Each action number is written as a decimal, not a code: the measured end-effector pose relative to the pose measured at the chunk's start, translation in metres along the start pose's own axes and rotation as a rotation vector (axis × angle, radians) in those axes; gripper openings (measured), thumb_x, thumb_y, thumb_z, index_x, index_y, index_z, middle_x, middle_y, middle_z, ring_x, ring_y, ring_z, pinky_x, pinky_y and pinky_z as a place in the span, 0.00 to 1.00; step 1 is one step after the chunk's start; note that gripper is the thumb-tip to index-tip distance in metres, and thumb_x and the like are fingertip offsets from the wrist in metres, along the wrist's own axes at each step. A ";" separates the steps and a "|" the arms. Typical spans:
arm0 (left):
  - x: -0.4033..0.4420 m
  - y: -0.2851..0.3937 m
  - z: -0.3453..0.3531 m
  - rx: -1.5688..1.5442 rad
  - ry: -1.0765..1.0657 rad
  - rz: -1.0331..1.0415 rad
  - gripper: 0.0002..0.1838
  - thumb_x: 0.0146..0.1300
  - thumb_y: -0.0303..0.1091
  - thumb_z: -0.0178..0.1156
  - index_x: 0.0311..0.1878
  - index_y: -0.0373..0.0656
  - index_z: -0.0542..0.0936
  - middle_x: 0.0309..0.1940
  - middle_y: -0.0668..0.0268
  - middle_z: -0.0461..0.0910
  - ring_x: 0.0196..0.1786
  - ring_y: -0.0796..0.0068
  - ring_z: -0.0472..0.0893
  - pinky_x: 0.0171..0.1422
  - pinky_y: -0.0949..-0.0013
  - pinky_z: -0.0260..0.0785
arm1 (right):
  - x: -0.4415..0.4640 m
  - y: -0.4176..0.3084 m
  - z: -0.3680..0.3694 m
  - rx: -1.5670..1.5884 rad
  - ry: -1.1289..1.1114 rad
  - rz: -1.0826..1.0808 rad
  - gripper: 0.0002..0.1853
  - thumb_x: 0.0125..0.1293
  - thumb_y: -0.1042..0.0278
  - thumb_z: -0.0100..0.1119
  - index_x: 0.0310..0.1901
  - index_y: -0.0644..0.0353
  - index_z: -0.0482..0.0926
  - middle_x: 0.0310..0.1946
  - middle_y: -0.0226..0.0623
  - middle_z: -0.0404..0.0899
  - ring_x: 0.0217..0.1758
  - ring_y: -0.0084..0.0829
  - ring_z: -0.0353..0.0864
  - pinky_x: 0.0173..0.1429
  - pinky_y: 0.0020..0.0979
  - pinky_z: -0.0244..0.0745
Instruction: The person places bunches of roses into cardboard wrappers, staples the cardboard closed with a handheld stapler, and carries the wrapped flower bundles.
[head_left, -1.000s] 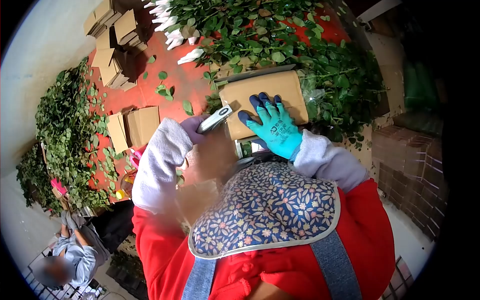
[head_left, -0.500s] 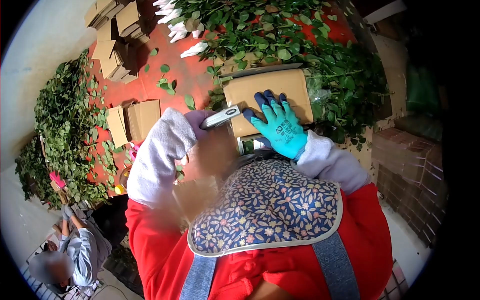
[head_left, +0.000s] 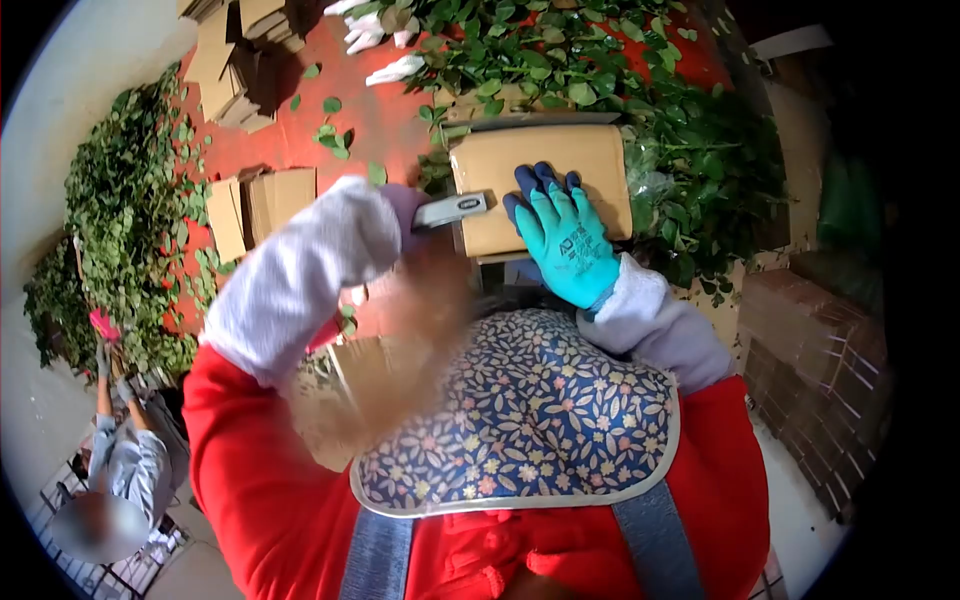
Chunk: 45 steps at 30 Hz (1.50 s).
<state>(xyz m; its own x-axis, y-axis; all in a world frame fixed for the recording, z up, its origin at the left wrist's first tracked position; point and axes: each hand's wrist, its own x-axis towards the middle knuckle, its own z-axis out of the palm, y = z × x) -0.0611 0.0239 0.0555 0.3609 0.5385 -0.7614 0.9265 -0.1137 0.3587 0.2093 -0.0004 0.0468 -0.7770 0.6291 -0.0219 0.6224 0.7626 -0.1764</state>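
My left hand (head_left: 402,207), in a purple glove, is closed round a grey stapler (head_left: 452,209). The stapler's front end reaches over the left edge of a brown cardboard wrap (head_left: 480,160). On top of that cardboard lies my right hand (head_left: 568,235), palm down in a teal glove with dark blue fingertips, its fingers stretched out. What the cardboard encloses is hidden. Blurring covers the area below my left wrist.
Leafy green stems (head_left: 690,150) crowd the right and far side of the red table (head_left: 290,135). Folded cardboard pieces (head_left: 280,200) and taller cardboard stacks (head_left: 235,85) stand at left. White-wrapped bundles (head_left: 395,70) lie at the back. Another person (head_left: 130,465) works at lower left.
The stapler has turned flatter and come further over the cardboard's left edge. My right hand stays flat on the cardboard, slightly shifted. The other person appears lower and further left.
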 end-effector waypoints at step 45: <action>0.040 0.021 0.162 0.036 0.903 -0.132 0.19 0.62 0.37 0.50 0.55 0.44 0.75 0.50 0.60 0.77 0.52 0.62 0.77 0.70 0.39 0.57 | -0.019 0.101 0.041 0.679 0.486 0.255 0.16 0.74 0.72 0.43 0.60 0.62 0.72 0.67 0.41 0.65 0.73 0.37 0.61 0.76 0.38 0.50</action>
<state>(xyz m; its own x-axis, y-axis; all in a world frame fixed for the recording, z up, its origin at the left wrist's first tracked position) -0.0096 -0.0923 -0.0550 0.0451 0.9959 -0.0780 0.9626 -0.0224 0.2698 0.2832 0.0580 -0.0106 -0.3988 0.8812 0.2539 0.4608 0.4319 -0.7753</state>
